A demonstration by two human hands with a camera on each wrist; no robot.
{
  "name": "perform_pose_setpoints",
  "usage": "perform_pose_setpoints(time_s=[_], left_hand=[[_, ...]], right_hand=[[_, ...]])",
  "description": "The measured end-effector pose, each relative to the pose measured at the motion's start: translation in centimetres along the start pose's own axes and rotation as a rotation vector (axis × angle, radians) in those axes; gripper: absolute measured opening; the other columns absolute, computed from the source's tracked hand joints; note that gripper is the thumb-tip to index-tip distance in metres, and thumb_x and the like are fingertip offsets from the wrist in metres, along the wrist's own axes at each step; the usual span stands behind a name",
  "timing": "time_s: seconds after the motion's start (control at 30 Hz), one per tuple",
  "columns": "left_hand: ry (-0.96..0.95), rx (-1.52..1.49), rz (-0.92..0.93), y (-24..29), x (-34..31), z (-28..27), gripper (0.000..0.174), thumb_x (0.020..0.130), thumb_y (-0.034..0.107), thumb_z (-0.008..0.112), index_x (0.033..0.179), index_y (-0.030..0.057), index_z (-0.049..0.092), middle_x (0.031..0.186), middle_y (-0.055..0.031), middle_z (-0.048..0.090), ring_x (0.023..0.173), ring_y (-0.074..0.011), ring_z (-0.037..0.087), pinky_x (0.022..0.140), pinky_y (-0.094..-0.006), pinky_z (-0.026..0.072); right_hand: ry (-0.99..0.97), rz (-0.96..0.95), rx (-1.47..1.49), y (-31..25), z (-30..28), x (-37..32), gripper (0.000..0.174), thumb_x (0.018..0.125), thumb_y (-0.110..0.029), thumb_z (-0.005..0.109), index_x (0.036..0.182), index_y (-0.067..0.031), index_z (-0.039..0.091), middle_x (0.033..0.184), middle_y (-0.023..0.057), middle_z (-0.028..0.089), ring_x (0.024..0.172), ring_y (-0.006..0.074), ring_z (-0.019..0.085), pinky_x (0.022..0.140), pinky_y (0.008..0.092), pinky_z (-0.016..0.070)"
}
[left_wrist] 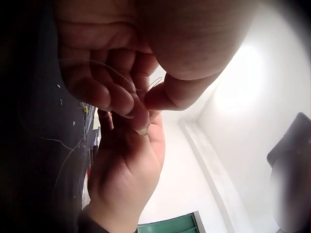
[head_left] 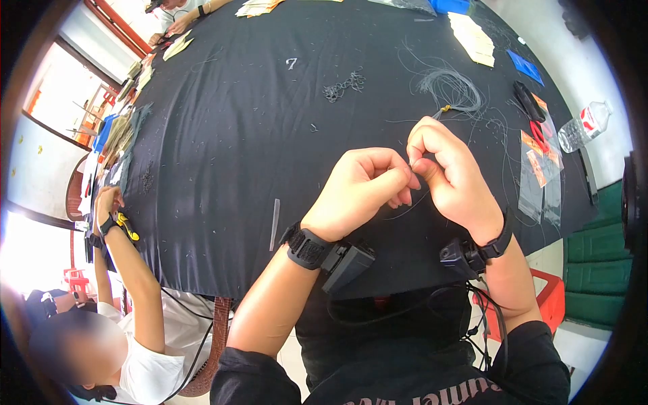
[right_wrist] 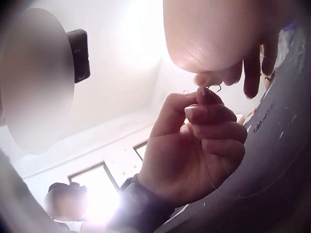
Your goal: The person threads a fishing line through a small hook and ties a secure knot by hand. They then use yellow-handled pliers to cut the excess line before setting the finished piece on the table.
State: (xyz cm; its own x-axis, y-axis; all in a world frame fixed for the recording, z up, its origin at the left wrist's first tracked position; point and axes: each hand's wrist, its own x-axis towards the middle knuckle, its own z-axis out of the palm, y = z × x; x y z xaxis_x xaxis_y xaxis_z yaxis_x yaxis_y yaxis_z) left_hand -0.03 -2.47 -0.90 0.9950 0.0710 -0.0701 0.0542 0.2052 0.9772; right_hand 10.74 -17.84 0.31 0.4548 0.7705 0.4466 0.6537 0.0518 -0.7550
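Two hands meet above the black cloth. The left hand pinches fine line; the right hand curls close beside it, fingertips narrowed, their hold unclear. Best keep that pinch steady and the trailing line untangled.

Left hand and right hand pinch a thin thread above the black cloth.

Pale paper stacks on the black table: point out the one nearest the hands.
The upper-right stack in the head view, just beyond the yellow-tied coil. The top-edge stack and the upper-left stack lie farther away.
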Motion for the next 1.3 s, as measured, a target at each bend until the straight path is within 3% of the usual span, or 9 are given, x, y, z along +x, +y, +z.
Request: perform_pose_setpoints(time_s=[0.5, 0.83, 1.13, 1.3], left_hand=[[-0.001, -0.007, -0.011, 0.2, 0.1, 0.1, 0.014, 0.094, 0.009, 0.056, 0.087, 0.0002, 0.064, 0.085, -0.0063, 0.068, 0.071, -0.0093, 0.062, 0.066, -0.0234, 0.0494], [-0.03, -0.088, 0.004, 0.1, 0.1, -0.5, 0.015, 0.095, 0.011, 0.056, 0.089, 0.0006, 0.065, 0.085, -0.0057, 0.068, 0.071, -0.009, 0.063, 0.066, -0.0224, 0.0506], [-0.051, -0.063, 0.007, 0.1, 0.0, -0.4, 0.015, 0.096, 0.012, 0.056, 0.093, 0.0002, 0.064, 0.089, -0.008, 0.069, 0.074, -0.0115, 0.065, 0.067, -0.0241, 0.0524], [-0.047, -0.128, 0.001, -0.1, 0.0, -0.3, 0.014, 0.096, 0.012, 0.057, 0.094, -0.0004, 0.064, 0.089, -0.0093, 0.069, 0.074, -0.0127, 0.065, 0.067, -0.0249, 0.0529]], right_hand=[[-0.005, 0.02, 0.017, -0.2, 0.3, -0.1, 0.014, 0.08, 0.009, 0.056, 0.086, -0.0015, 0.049, 0.083, 0.0111, 0.048, 0.074, 0.0257, 0.05, 0.069, 0.0326, 0.0413], [-0.066, -0.08, 0.112, 0.8, -1.3, 0.4, 0.01, 0.088, -0.005, 0.062, 0.094, -0.0025, 0.055, 0.098, 0.0066, 0.052, 0.091, 0.0172, 0.053, 0.084, 0.0289, 0.0436], [-0.079, -0.161, 0.038, 0.5, -1.2, 0.6, 0.009, 0.085, 0.001, 0.061, 0.089, -0.0017, 0.053, 0.094, 0.0079, 0.054, 0.088, 0.0197, 0.053, 0.083, 0.0303, 0.0437], [-0.085, -0.101, 0.11, 0.7, -1.0, 0.4, 0.009, 0.085, 0.003, 0.06, 0.089, -0.0012, 0.053, 0.09, 0.0068, 0.052, 0.084, 0.0186, 0.052, 0.08, 0.0295, 0.0433]])
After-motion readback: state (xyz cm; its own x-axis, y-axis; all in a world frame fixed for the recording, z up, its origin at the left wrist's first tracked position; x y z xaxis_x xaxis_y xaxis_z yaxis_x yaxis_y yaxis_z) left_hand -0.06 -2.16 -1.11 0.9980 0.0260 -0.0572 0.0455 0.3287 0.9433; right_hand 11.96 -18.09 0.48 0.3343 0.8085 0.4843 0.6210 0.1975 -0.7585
